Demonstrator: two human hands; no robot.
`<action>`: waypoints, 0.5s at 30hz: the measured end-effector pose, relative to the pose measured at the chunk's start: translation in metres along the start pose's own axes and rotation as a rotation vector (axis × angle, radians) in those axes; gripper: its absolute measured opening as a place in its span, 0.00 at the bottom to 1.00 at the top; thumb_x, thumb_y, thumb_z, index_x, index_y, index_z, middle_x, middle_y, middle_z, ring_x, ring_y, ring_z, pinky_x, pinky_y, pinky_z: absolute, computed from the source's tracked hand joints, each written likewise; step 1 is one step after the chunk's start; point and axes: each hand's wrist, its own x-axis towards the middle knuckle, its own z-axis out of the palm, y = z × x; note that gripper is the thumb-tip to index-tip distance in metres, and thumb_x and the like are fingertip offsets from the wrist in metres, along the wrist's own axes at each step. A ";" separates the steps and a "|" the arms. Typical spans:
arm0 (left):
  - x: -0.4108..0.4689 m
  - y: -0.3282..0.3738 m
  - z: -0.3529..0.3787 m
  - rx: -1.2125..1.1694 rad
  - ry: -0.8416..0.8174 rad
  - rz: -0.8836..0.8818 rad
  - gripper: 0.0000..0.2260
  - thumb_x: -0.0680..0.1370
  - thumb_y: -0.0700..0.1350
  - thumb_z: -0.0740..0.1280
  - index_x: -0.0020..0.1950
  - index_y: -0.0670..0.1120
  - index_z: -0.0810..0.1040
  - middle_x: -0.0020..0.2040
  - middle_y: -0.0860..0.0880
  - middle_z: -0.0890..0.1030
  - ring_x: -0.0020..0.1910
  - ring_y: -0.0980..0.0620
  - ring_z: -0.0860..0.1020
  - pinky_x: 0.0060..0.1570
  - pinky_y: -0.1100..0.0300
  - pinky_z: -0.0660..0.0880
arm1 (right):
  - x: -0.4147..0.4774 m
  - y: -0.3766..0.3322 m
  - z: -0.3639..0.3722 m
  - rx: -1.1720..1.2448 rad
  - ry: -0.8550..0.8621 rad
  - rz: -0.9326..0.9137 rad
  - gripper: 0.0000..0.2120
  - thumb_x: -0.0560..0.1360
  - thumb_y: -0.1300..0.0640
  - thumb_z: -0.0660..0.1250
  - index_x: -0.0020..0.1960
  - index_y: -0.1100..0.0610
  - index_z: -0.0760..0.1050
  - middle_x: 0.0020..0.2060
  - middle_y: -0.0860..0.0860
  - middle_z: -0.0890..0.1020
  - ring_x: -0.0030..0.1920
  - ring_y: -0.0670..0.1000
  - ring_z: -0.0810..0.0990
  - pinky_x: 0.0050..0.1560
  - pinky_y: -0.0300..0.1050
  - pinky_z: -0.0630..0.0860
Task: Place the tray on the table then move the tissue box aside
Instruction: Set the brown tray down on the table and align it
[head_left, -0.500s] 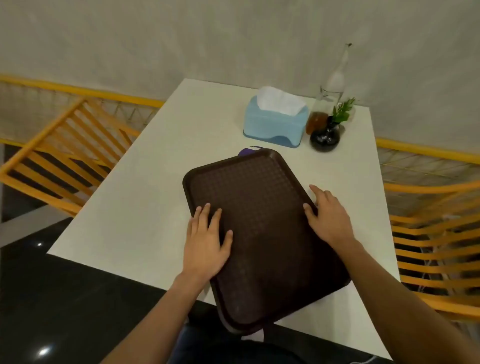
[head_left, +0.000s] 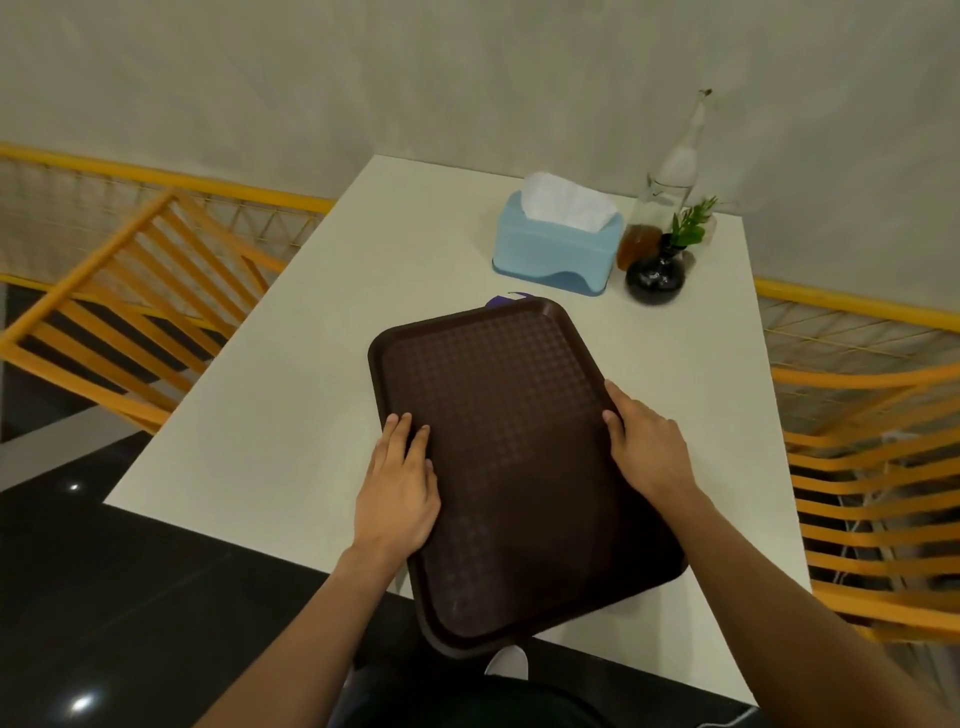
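Note:
A dark brown tray (head_left: 514, 441) lies on the white table (head_left: 311, 395), turned at an angle, with its near corner hanging over the front edge. My left hand (head_left: 400, 493) rests on the tray's left rim, fingers flat on its surface. My right hand (head_left: 644, 447) holds the right rim, thumb on top. A light blue tissue box (head_left: 556, 252) with white tissue sticking out stands beyond the tray, apart from it, toward the table's far right.
Right of the tissue box stand a clear glass bottle (head_left: 675, 171), a brown-filled jar (head_left: 638, 244) and a black vase with a green sprig (head_left: 655, 275). A small purple thing (head_left: 506, 299) peeks out behind the tray. Orange slatted chairs (head_left: 140, 291) flank the table.
The tray has slid a little farther onto the table. My left hand has shifted toward the tray's left rim. My right hand stays on the right rim.

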 end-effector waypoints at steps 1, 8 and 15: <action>0.002 -0.005 -0.002 0.010 0.004 0.002 0.23 0.84 0.49 0.53 0.78 0.45 0.65 0.80 0.46 0.62 0.81 0.47 0.53 0.77 0.54 0.51 | 0.000 -0.004 0.002 0.005 0.008 0.002 0.24 0.86 0.48 0.52 0.80 0.49 0.59 0.66 0.55 0.79 0.62 0.58 0.80 0.68 0.61 0.71; 0.031 -0.052 -0.024 0.044 -0.024 0.083 0.22 0.84 0.49 0.54 0.77 0.45 0.66 0.79 0.44 0.63 0.80 0.46 0.53 0.78 0.53 0.50 | 0.002 -0.050 0.021 0.040 0.015 0.056 0.23 0.86 0.49 0.52 0.80 0.49 0.59 0.68 0.54 0.78 0.63 0.58 0.79 0.69 0.63 0.70; 0.048 -0.109 -0.059 -0.019 0.035 -0.032 0.23 0.80 0.45 0.62 0.76 0.47 0.67 0.76 0.45 0.66 0.73 0.44 0.64 0.70 0.49 0.67 | 0.001 -0.110 0.047 0.127 0.046 0.183 0.23 0.85 0.50 0.53 0.79 0.50 0.60 0.72 0.55 0.74 0.67 0.60 0.77 0.70 0.66 0.70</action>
